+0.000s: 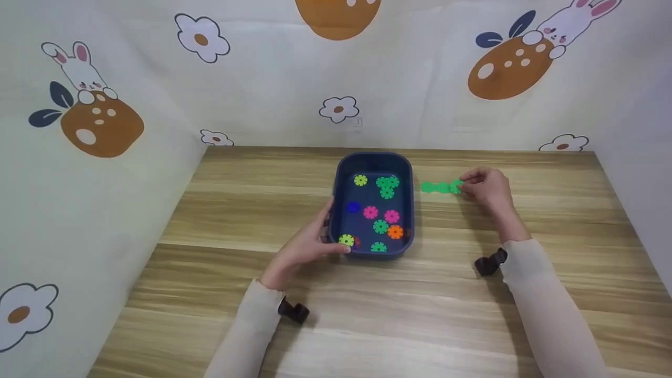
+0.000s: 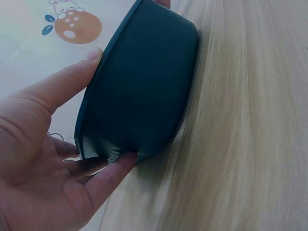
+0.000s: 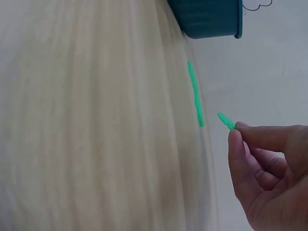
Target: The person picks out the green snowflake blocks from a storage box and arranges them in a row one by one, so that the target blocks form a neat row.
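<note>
The left hand grips the near left corner of a dark blue plastic bin, its thumb on the rim and fingers against the side wall. Several notched plastic discs lie in the bin, among them green discs, pink discs, yellow discs, a blue disc and an orange disc. Right of the bin, the right hand pinches a green disc between thumb and forefinger. In the right wrist view this disc is held up over the table, near a flat row of green discs.
The wood-grain table carries the bin near its back edge. A printed cloth wall with rabbits and flowers rises behind and at the left. Dark wrist mounts sit at both sleeve cuffs.
</note>
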Demonstrator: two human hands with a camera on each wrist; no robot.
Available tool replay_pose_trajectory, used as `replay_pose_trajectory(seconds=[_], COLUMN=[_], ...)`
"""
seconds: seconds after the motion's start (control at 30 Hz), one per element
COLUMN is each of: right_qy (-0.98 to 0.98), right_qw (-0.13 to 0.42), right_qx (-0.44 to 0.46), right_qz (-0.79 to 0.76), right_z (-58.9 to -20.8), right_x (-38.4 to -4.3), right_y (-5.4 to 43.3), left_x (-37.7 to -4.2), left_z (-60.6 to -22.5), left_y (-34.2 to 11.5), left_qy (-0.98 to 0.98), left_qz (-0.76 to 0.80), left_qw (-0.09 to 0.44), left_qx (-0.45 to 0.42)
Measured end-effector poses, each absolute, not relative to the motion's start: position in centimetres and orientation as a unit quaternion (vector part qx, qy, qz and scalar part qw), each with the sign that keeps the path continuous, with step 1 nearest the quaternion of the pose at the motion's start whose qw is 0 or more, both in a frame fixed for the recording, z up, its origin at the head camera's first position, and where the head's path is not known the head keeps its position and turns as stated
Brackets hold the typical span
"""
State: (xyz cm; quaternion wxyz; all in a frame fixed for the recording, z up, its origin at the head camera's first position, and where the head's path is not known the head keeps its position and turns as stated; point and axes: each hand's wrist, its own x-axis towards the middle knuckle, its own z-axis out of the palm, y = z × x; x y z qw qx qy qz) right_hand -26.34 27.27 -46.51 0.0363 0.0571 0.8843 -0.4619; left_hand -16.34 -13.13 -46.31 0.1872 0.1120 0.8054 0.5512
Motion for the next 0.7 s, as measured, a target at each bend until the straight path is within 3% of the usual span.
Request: replay_pose_trajectory(seconds=[0.2,0.7], right_qy=[0.871,0.914], right_qw=[0.068,0.045], right_qx=[0.085,0.099], right_qz=[-0.480,-0.392], right_z=[-47.07,-46.92], right_x=[-26.48,-26.72], right_y=[27.86,27.05], left_x=[-16.33,-16.33], left_z=[-46.33,-46.54], left_y=[-13.05,-13.05], left_qy=[0.807,0.803], left_qz=[0.550,0.556], left_qw=[0.188,0.191], left_qx=[0.106,0.101])
